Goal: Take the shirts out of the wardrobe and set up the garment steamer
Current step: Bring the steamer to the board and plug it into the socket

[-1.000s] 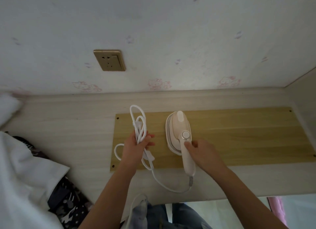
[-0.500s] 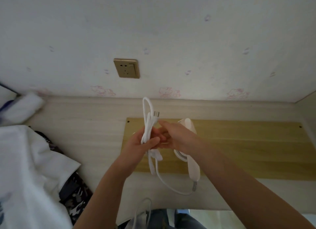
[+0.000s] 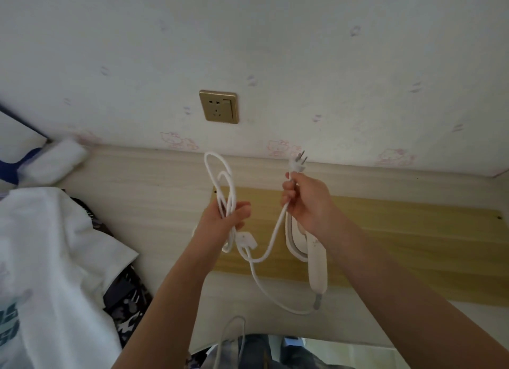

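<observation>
The white handheld garment steamer (image 3: 314,261) lies flat on a yellow wooden board (image 3: 413,247) set on the pale wood-grain desk (image 3: 154,203), partly hidden behind the right wrist. Its white power cord (image 3: 264,255) sags between both raised hands. The left hand (image 3: 223,219) curls around the coiled loops; the right hand (image 3: 305,200) grips the cord just below the white plug (image 3: 297,163), prongs aimed upward toward the gold wall socket (image 3: 219,106). A white shirt (image 3: 46,258) lies at left.
</observation>
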Demonstrator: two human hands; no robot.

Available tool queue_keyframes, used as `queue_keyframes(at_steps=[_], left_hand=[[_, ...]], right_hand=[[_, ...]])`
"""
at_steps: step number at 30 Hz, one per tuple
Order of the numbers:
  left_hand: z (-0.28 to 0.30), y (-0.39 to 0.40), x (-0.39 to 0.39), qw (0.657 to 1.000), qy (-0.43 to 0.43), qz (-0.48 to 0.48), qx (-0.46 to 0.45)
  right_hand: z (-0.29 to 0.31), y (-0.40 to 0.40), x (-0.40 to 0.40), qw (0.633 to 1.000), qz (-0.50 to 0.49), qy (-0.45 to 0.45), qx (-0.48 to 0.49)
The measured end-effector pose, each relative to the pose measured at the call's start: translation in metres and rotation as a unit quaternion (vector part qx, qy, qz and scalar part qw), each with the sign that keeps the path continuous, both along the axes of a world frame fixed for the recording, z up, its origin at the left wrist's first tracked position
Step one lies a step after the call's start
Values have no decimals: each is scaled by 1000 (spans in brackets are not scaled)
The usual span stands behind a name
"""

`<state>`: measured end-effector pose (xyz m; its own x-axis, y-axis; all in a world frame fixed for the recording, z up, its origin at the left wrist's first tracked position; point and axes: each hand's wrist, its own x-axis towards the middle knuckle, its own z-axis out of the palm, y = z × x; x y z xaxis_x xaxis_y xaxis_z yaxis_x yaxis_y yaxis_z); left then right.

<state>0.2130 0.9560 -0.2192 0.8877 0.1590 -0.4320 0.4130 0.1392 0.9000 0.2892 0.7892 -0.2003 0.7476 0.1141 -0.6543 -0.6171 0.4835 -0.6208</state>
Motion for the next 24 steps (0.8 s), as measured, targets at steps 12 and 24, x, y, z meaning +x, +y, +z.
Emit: queue_keyframes(at_steps=[12,24], left_hand=[[7,21,30,994,-32,95,-52],[-5,40,30,990,-27,12,135]], right_hand=[[35,-24,-9,958,190,-93,-193],[78,-49,26,856,164,-287,-397]])
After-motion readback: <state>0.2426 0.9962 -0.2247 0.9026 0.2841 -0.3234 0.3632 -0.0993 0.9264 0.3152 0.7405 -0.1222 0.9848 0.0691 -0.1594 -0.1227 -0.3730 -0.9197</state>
